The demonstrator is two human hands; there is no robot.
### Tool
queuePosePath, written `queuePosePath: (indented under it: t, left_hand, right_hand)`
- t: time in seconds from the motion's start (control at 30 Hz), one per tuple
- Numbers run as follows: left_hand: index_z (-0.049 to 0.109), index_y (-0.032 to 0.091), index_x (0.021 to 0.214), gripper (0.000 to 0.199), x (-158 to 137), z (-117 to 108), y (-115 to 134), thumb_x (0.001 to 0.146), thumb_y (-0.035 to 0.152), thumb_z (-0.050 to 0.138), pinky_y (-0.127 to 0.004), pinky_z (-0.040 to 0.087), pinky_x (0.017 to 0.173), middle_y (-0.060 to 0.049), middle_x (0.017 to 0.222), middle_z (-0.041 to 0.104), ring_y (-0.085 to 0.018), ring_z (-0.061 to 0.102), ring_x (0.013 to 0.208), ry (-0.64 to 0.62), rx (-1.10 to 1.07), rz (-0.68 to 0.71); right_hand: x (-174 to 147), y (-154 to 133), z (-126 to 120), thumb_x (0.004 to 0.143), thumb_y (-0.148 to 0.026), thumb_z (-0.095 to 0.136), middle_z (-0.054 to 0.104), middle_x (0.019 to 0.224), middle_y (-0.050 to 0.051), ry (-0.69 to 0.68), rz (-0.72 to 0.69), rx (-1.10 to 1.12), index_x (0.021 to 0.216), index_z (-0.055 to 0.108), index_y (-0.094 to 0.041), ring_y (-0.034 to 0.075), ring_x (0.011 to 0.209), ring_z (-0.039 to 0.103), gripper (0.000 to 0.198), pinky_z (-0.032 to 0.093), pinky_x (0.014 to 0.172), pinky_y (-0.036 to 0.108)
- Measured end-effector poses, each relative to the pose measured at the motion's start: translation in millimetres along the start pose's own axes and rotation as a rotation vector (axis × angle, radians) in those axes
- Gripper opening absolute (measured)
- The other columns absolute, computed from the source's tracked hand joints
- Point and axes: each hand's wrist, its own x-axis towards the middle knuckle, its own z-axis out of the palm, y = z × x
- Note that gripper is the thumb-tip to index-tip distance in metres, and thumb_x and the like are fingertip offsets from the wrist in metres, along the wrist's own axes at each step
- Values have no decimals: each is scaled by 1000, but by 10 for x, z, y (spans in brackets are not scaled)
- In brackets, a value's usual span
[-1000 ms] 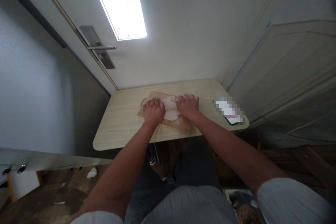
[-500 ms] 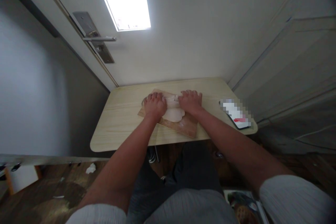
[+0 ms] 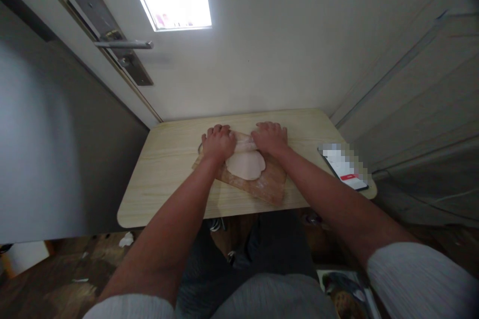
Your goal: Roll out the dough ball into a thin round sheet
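Dough: a thin, pale, rounded sheet of what looks like dough (image 3: 246, 165) lies flat on the board, on the near side of the roller; more of it shows than a second ago, when the hands and roller covered a larger part.
Roller: a pale cylinder dusted with white, apparently a rolling pin (image 3: 245, 145), lies across the dough's far edge, having shifted toward the board's far side; I judge this to be the far end of a rolling stroke.
Left hand: the bare left hand (image 3: 218, 143) is palm down over the roller's left end, fingers bent; whether they close round it is hidden.
Right hand: the bare right hand (image 3: 272, 137) covers the other end likewise, knuckles up; its grip cannot be told either.
Board: a brown rectangular wooden cutting board (image 3: 271, 188), whitish in patches, sits aslant under both.
Table: a light wood-grain tabletop with rounded corners (image 3: 160, 174) bears the board.
Phone: a flat dark-edged phone with a lit white screen (image 3: 346, 169), partly blurred out, lies well apart at the right.
Door: an off-white door (image 3: 262, 70) stands behind the table.
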Motion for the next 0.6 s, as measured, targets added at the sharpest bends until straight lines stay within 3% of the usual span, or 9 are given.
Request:
queuePosePath:
  t: [0.3,0.6]
  left_hand:
    - [56,25,135,48,113,-2,-13,99,41,28,-54,38,102,-11,141,56,-33,47,126,-53,0,37]
    - [58,26,130,47,-10,-13,20,101,42,25,-53,38,102,-10,137,58,-32,48,125,0,29,33]
  right_hand:
    - [127,-14,6,91,-44,44,59,136,15,-41,26,-8,133,59,-21,34,122,52,50,36,102,54]
    - [-43,-16,-18,92,-44,42,59,137,13,8,20,-3,134,58,-22,33,121,51,50,34,103,53]
